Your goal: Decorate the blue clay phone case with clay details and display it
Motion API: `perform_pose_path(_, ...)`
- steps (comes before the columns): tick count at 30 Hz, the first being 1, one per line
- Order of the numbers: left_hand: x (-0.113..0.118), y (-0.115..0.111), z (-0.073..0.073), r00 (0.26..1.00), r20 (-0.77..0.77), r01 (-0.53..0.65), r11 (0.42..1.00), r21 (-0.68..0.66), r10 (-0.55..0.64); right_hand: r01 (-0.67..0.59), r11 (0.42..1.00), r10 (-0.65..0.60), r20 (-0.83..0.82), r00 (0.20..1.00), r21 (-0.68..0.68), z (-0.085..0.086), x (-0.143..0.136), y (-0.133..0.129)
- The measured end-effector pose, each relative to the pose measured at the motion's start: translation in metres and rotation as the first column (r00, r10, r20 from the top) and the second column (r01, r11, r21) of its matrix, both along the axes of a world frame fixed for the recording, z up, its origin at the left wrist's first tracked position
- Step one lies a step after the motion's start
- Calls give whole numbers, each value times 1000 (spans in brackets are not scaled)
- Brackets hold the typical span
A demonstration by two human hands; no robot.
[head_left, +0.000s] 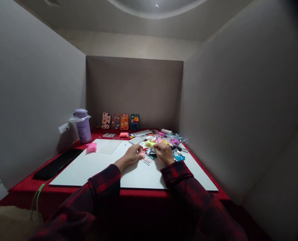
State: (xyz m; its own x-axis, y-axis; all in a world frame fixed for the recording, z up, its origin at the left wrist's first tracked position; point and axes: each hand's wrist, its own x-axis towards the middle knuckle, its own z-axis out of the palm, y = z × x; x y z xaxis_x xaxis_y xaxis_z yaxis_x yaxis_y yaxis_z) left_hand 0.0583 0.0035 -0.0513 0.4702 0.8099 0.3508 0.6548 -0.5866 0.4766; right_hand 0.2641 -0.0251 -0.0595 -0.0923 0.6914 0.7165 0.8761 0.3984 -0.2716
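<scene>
My left hand (pixel 133 154) rests low over the white board, fingers curled and closed at a small pinkish piece (pixel 142 154) whose kind I cannot make out. Right beside those fingertips lies a sheet of small coloured dots (pixel 147 161). My right hand (pixel 165 154) is closed in a pinch on a thin dark blue stick (pixel 157 139), its upper end pointing up; the lower end is hidden. A dark shiny packet (pixel 152 152) lies between the hands, and a yellow-green packet (pixel 150 144) just behind it.
A white board (pixel 98 172) covers the red cloth. Pink packets (pixel 91 148), a clear phone case (pixel 111 146) and a black slab (pixel 58 164) lie left, near a purple bottle (pixel 83 129). Decorated phone cases (pixel 124 121) stand behind. Assorted packets (pixel 175 141) crowd the right. Grey panels enclose the table.
</scene>
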Motion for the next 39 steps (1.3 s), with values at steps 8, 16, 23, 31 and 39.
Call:
perform_pose_path(8,0,1,-2,978,203,60,992,-109,-37,-46,999,45,-33,998,-11,4,-5,-6)
perform_pose_path(16,4,-1,8,895,434,126,992,-22,-104,-204,977,204,0,979,-67,10,-14,-12)
perform_pose_path(23,15,-5,4,840,527,187,981,-54,-131,-191,975,195,29,980,-112,5,-18,-12)
perform_pose_path(31,9,-3,7,765,639,283,933,-224,-79,-114,991,117,42,992,-68,3,-15,-4)
perform_pose_path(39,10,-7,6,748,663,275,918,-285,-18,-114,993,115,35,993,-33,1,-14,0)
